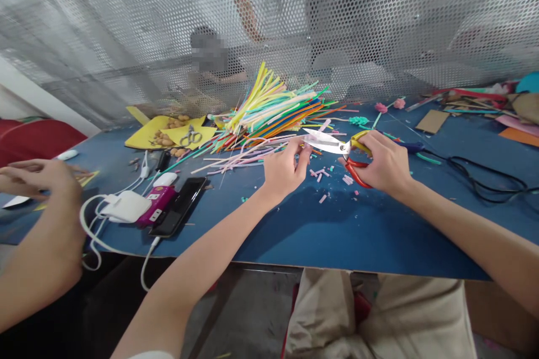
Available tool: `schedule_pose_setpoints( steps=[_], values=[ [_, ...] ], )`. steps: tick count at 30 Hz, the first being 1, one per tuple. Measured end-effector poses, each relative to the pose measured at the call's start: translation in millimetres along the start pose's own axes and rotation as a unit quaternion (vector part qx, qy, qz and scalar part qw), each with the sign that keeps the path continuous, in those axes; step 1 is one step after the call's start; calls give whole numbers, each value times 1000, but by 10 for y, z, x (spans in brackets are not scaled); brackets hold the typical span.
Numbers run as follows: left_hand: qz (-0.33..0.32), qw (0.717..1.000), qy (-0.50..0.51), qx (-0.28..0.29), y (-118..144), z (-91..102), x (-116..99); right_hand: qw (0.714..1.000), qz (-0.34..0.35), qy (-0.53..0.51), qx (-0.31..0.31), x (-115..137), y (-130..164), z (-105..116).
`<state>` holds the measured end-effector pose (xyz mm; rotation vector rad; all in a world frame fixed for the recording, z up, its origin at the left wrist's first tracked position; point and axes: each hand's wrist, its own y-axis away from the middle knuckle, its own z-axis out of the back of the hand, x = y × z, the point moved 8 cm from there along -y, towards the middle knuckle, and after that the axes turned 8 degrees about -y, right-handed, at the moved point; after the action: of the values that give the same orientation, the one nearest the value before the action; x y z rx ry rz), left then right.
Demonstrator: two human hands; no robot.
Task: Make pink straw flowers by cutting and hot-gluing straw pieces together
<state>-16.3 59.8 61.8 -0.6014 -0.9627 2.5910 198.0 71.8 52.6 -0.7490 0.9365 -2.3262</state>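
My right hand (pixel 385 164) grips scissors (pixel 332 145) with red and yellow handles, blades pointing left over the blue table (pixel 320 230). My left hand (pixel 285 169) pinches a thin pale straw (pixel 269 145) right at the blade tips. Small pink and white cut straw bits (pixel 323 173) lie on the table under the scissors. A fanned pile of coloured straws (pixel 273 106) lies just behind my hands.
A phone (pixel 179 206), a pink power bank (pixel 158 205) and a white charger (pixel 125 206) with cables sit at the left front edge. Another person's arm (pixel 42 235) is at far left. Yellow sheets with small scissors (pixel 191 136) lie at the back. A black cable (pixel 475 176) runs on the right.
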Motion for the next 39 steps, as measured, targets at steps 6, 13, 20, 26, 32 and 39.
schedule_pose_setpoints(
  steps=[6, 13, 20, 26, 32, 39],
  values=[
    [-3, 1000, 7, -4, 12, 2, -22, 1000, 8, -1, -12, -3, -3, 10],
    [-15, 1000, 1, -22, 7, 56, -45, 999, -15, -30, 6, 34, 1, 34],
    [-46, 998, -1, -50, 23, 143, -128, 998, -13, -58, 7, 99, -1, 81],
    [-58, 996, 14, -72, 20, 162, -144, 996, 19, -83, -20, 111, 7, 103],
    [-60, 996, 20, -67, 11, 178, -154, 998, 17, -64, -23, 75, 28, 102],
    [-52, 996, 14, -72, -13, 166, -74, 990, -42, -115, -66, -116, 2, 147]
  ],
)
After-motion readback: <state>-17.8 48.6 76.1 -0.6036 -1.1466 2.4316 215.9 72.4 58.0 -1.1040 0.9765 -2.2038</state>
